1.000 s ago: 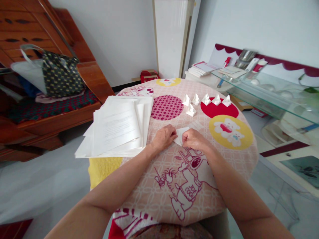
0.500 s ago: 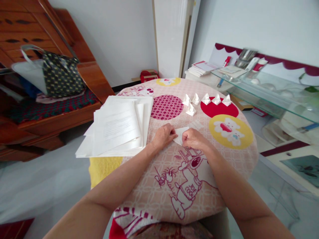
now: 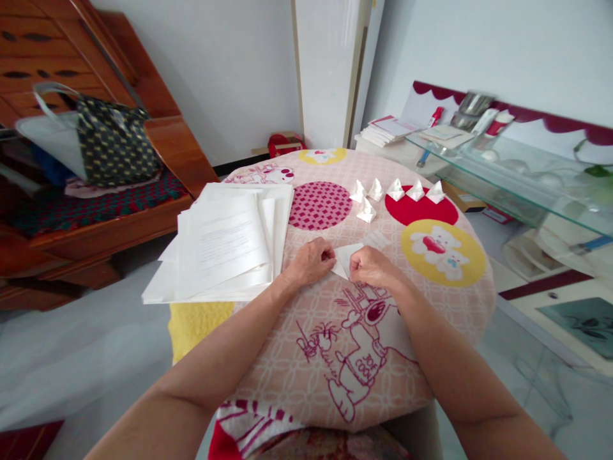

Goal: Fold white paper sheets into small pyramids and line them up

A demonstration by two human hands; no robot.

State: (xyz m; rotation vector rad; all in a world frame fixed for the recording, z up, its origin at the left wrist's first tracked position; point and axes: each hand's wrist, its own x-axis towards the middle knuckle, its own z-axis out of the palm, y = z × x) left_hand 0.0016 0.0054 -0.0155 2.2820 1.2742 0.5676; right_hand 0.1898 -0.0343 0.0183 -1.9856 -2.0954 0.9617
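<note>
A small folded piece of white paper [image 3: 343, 260] lies on the patterned tablecloth [image 3: 287, 358] between my two hands. My left hand [image 3: 313, 260] has its fingers curled together at the paper's left edge. On the paper's right side, my right hand [image 3: 371, 265] is closed like a fist with its fingers pressed onto it. Beyond my hands stand several small folded paper boats [image 3: 395, 190], some on the red circle of the cloth and some left of it.
A thick stack of white sheets [image 3: 225, 249] with printed text covers the table's left side. Right of the table is a glass shelf [image 3: 527, 182] with cups and papers. A wooden bench [image 3: 110, 223] with a patterned bag [image 3: 115, 140] stands at left.
My left hand has shifted very slightly left along the paper's edge. My right hand and the folded paper look almost unmoved.
</note>
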